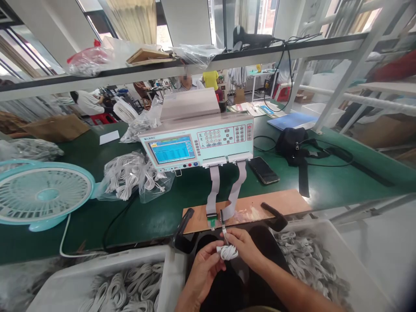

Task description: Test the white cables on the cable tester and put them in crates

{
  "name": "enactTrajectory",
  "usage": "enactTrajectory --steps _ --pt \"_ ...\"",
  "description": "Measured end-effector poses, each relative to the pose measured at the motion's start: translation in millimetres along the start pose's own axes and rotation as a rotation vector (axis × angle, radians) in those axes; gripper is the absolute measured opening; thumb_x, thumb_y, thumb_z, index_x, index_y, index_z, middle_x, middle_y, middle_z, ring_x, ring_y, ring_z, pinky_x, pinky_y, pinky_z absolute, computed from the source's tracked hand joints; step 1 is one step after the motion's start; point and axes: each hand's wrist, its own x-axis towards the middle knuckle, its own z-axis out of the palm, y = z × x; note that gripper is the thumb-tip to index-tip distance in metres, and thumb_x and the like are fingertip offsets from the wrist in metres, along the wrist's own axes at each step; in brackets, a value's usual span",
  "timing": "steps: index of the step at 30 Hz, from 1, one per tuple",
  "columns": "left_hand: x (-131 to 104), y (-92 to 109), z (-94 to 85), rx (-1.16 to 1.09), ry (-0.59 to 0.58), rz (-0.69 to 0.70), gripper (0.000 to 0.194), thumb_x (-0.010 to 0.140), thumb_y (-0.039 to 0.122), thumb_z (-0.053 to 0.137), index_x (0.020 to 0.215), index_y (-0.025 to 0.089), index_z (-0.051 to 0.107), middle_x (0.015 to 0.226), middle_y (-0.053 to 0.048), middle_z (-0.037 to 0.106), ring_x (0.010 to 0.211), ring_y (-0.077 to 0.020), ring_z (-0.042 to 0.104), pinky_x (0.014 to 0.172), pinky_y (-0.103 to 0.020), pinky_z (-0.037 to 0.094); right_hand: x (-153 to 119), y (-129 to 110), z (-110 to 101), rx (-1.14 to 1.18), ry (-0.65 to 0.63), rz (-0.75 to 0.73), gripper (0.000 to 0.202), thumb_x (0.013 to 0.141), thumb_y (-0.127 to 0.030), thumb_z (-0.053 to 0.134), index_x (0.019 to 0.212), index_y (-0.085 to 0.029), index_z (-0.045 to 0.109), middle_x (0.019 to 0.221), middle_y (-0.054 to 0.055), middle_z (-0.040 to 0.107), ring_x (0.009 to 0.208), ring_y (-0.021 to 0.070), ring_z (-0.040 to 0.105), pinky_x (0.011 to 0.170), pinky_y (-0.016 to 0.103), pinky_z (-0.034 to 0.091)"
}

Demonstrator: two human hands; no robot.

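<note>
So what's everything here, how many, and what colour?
table: one, green, middle
test instrument: one, whitish, table's centre
ribbon cables: two, grey, below instrument
circuit board: one, green, left ribbon's end
flat board: one, brown, table's edge
smartphone: one, black, right of ribbons
fans: two, turquoise and white, left
bagged cables: many, white, left of instrument
cable bins: two, white, lower left and right
strapped bag: one, black, table's right
folder: one, blue, behind bag
shelf: one, grey-black, overhead
people: several, varied clothing, background
coiled cable: one, white, in hands
left hand: one, bare, holding coil
right hand: one, bare, holding cable's end
</note>
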Motion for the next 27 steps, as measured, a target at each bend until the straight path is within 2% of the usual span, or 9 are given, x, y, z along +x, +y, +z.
enactTrajectory --steps 3,7,13,17,21,24,27 --pt "7.2 -5.8 3.6 0.104 0.128 0.072 0.029 0.066 0.032 0.075 0.087 0.013 0.070 0.067 -0.001 0.062 0.050 -0.0073 0.049 0.047 -0.021 0.046 1.2 4.2 -0.1 0.020 -0.005 0.001 0.041 0.074 -0.054 0.062 0.079 -0.014 0.066 0.060 -0.001 0.053 0.052 0.0125 0.045 0.050 0.024 0.034" --pt "16.6 -13.4 6.5 0.367 0.255 0.209 0.034 0.070 0.044 0.068 0.083 0.012 0.068 0.057 0.001 0.058 0.045 -0.0086 0.046 0.040 -0.020 0.042 1.7 6.7 0.9 0.053 -0.013 0.010 0.040 0.074 -0.054 0.062 0.078 -0.014 0.065 0.061 0.000 0.055 0.054 0.0141 0.048 0.051 0.025 0.035" --pt "15.1 -10.6 9.1 0.543 0.227 0.300 0.036 0.079 0.049 0.056 0.084 0.014 0.065 0.057 0.003 0.053 0.047 -0.0096 0.045 0.041 -0.019 0.039 1.3 -1.4 4.9 0.090 0.033 0.042 0.039 0.069 -0.053 0.067 0.074 -0.014 0.066 0.060 0.000 0.055 0.052 0.0125 0.047 0.052 0.024 0.034" --pt "12.6 -3.0 11.5 0.592 0.178 0.320 0.037 0.082 0.050 0.051 0.073 0.015 0.061 0.053 0.004 0.050 0.045 -0.0093 0.043 0.043 -0.019 0.036 1.6 -8.7 12.1 0.248 0.062 0.175 0.039 0.063 -0.051 0.073 0.069 -0.013 0.065 0.055 0.000 0.057 0.048 0.0125 0.047 0.049 0.024 0.035" --pt "14.7 -2.4 10.0 0.605 0.224 0.368 0.034 0.083 0.046 0.050 0.072 0.016 0.059 0.056 0.003 0.052 0.050 -0.0108 0.046 0.047 -0.020 0.037 3.1 -12.4 16.8 0.336 0.082 0.223 0.040 0.059 -0.051 0.076 0.070 -0.014 0.066 0.050 0.000 0.057 0.045 0.0132 0.048 0.047 0.025 0.037" --pt "17.0 -4.7 10.3 0.597 0.279 0.433 0.026 0.083 0.040 0.052 0.074 0.016 0.061 0.066 0.001 0.057 0.060 -0.0131 0.050 0.054 -0.021 0.040 3.9 -13.5 15.1 0.299 0.077 0.210 0.038 0.060 -0.050 0.076 0.072 -0.014 0.069 0.056 0.001 0.060 0.051 0.0140 0.050 0.053 0.026 0.039" --pt "18.7 -5.3 13.1 0.605 0.327 0.464 0.024 0.081 0.035 0.054 0.070 0.016 0.062 0.067 0.000 0.060 0.063 -0.0140 0.051 0.059 -0.022 0.041 3.9 -14.3 12.0 0.220 0.058 0.169 0.036 0.064 -0.049 0.074 0.073 -0.014 0.071 0.062 0.003 0.063 0.056 0.0150 0.052 0.059 0.027 0.040"
